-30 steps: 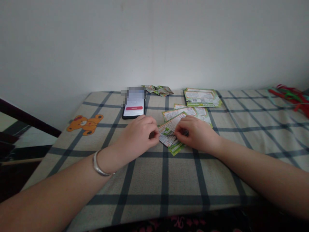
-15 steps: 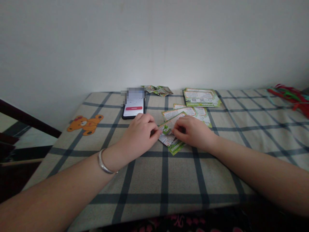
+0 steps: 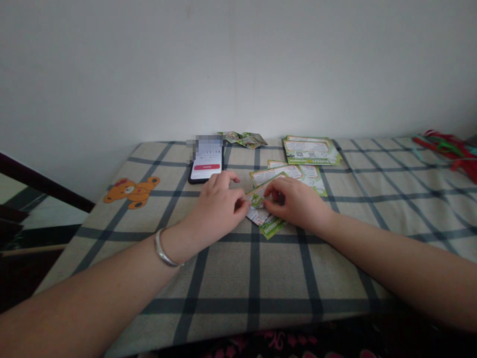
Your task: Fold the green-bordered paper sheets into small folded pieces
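Both hands are over a green-and-white printed paper sheet (image 3: 261,216), whose left end looks folded or creased. My left hand (image 3: 214,209), with a silver bangle at the wrist, pinches the sheet's left edge between thumb and forefinger; its other fingers are raised. Closed on the same sheet from the right is my right hand (image 3: 300,204), its thumb and fingertips curled together over the printed side. Just behind lie more printed sheets (image 3: 315,185), partly covered by that hand. The fingers hide some of the sheet's middle.
A phone (image 3: 206,171) with a lit screen lies just beyond my left hand. Crumpled or folded paper pieces (image 3: 249,139) and a stack of printed sheets (image 3: 311,149) are near the wall. Red and green strings (image 3: 456,154) lie far right on the checked tablecloth (image 3: 223,283), which shows a bear picture (image 3: 132,192).
The upper fingers of my left hand have lifted and stretched out a little. My right fingertips have shifted slightly left on the paper sheet.
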`<control>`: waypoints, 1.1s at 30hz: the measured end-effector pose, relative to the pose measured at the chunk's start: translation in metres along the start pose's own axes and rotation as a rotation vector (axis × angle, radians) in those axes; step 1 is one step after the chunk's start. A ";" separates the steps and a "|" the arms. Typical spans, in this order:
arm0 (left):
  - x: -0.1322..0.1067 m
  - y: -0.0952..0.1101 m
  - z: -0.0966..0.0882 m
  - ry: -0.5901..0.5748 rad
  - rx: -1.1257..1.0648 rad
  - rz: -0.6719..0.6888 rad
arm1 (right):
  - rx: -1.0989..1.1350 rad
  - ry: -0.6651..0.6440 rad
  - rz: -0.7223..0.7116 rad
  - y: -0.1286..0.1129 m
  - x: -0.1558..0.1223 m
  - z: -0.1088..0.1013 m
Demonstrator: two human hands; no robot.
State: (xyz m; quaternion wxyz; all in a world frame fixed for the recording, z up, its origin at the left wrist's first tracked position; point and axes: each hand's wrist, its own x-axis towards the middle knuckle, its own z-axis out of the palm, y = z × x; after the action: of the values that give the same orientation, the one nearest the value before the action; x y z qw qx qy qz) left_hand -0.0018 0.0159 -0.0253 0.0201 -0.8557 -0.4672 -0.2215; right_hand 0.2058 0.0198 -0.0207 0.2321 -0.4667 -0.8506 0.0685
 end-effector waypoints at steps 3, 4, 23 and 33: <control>0.000 -0.002 0.001 0.013 -0.030 0.002 | -0.008 0.026 -0.117 0.001 -0.002 0.000; 0.000 -0.004 0.001 0.016 -0.048 0.008 | -0.027 0.025 -0.163 0.001 -0.003 0.000; -0.003 -0.008 -0.002 -0.042 -0.126 0.066 | -0.159 -0.008 -0.273 0.006 -0.005 -0.004; -0.003 -0.008 -0.004 -0.035 -0.113 0.134 | -0.152 0.010 -0.229 0.004 -0.003 -0.004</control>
State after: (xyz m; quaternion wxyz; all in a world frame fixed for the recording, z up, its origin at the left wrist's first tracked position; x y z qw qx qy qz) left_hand -0.0105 0.0169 -0.0246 -0.0216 -0.8886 -0.3959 -0.2306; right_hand 0.2122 0.0186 -0.0194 0.2066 -0.3829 -0.9001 -0.0251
